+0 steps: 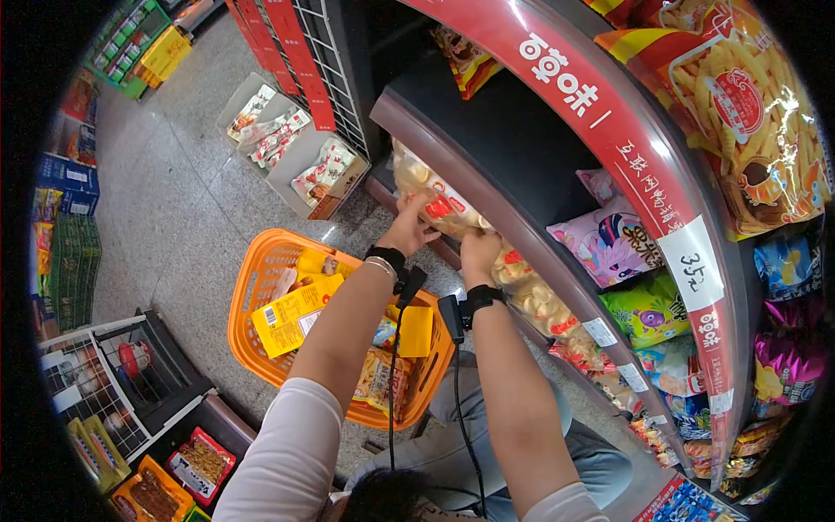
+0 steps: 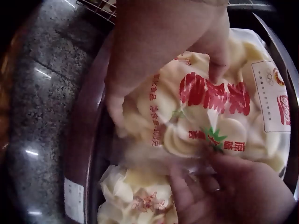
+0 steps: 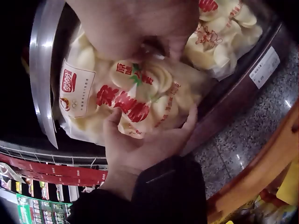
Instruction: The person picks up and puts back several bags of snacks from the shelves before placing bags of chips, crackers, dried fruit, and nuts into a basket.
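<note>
A clear bag of pale round chips [image 1: 448,209] with red print sits in the low shelf trough, behind its brown front edge. My left hand [image 1: 410,228] grips one end of it, thumb on the printed face and fingers over the side, as the right wrist view shows. At the opposite end my right hand [image 1: 480,258] pinches the bag's edge, thumb on top and fingers curled beneath. In the left wrist view, the right hand [image 2: 233,186] lies beside a second bag of chips [image 2: 135,196].
An orange basket [image 1: 248,278] holding yellow packets stands left of my arms. Shelves with snack bags [image 1: 609,239] rise to the right under a red sign strip [image 1: 600,87]. A cardboard box of packets [image 1: 296,187] stands beyond, and a black-and-white crate [image 1: 156,374] at lower left.
</note>
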Demonstrator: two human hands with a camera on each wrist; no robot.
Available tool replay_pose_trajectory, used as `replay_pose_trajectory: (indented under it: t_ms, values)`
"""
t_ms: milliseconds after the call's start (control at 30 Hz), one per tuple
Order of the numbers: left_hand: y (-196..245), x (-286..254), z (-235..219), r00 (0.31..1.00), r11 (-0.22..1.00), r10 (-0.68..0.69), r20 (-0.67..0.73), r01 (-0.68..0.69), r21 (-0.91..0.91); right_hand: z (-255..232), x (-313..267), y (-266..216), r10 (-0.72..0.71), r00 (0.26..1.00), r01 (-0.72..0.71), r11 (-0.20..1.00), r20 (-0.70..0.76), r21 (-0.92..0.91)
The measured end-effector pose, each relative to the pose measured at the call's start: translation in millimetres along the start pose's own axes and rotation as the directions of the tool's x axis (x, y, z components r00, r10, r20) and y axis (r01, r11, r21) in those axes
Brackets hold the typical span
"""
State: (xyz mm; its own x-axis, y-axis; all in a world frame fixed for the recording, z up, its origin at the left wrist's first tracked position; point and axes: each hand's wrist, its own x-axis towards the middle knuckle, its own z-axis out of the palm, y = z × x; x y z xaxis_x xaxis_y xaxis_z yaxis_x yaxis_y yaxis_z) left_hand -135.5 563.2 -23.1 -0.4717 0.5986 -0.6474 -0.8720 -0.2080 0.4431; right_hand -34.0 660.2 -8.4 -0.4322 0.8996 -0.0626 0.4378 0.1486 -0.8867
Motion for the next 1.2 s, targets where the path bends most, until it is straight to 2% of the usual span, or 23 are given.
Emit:
replay_pose_trajectory:
  t_ms: [133,167,267,367,467,567,667,767,867,967,1067,1100,1167,1200]
  values:
    - [-2.0,-1.1,-2.4,0.999,0.999,0.019,-0.036,-0.017,0.041,0.5,-0.7,0.7,-0.064,0.998,0.064,0.998,-0.005,0.021]
    - [-2.7,-0.7,-3.5,1.000,0.999,0.021,-0.007,-0.021,0.036,0.7,-1.1,2.0,-0.076,0.997,0.076,0.997,-0.017,0.020]
    - [-1.7,7.8,-8.6,0.997,1.000,0.015,0.077,-0.016,0.018,-8.1,-8.6,-23.0,-0.022,0.997,0.012,0.989,0.070,0.147]
    - [13.6,8.9,0.6,0.985,1.000,-0.011,0.171,0.006,0.026,-9.0,-11.3,-22.9,-0.122,0.980,0.069,0.951,0.158,0.303]
    - [19.6,9.6,-0.5,0.983,0.996,-0.084,0.166,0.080,0.032,-23.0,-15.4,-46.2,-0.008,0.940,-0.105,0.944,0.342,0.313]
    - [20.6,10.6,-4.1,0.989,0.989,-0.131,0.072,0.125,0.083,-23.9,-10.8,-52.3,0.068,0.912,-0.265,0.852,0.405,0.452]
    - [28.0,1.2,1.6,0.995,0.986,0.008,0.098,-0.024,0.166,-24.5,-8.6,-46.3,0.068,0.920,-0.231,0.890,0.387,0.393]
    - [17.0,32.1,-27.6,0.995,0.980,0.017,0.100,-0.036,0.197,-31.1,-15.7,-65.6,0.061,0.943,-0.197,0.894,0.326,0.402]
    - [21.1,17.5,-9.9,0.994,0.966,-0.047,-0.099,0.070,0.247,-29.2,-11.1,-55.0,0.039,0.945,-0.167,0.911,0.324,0.377]
    - [33.5,14.2,-20.1,0.990,0.847,-0.069,-0.126,0.125,0.516,-25.1,-4.3,-43.1,0.142,0.893,-0.275,0.924,0.427,0.267]
    - [47.0,16.5,-26.4,0.989,0.773,-0.148,-0.026,0.132,0.621,-13.4,1.0,-22.5,0.120,0.919,-0.208,0.957,0.374,0.203]
    - [45.4,11.2,-19.7,0.997,0.792,-0.020,-0.071,0.059,0.608,-13.8,0.5,-22.3,0.144,0.921,-0.214,0.964,0.362,0.161]
    - [40.1,-12.2,6.4,0.958,0.800,0.234,-0.164,-0.094,0.593,-15.1,-0.5,-22.4,0.188,0.923,-0.226,0.971,0.337,0.077]
    - [41.9,-24.8,17.3,0.959,0.775,0.277,-0.067,-0.182,0.605,-18.1,-2.4,-27.2,0.162,0.927,-0.210,0.972,0.337,0.110]
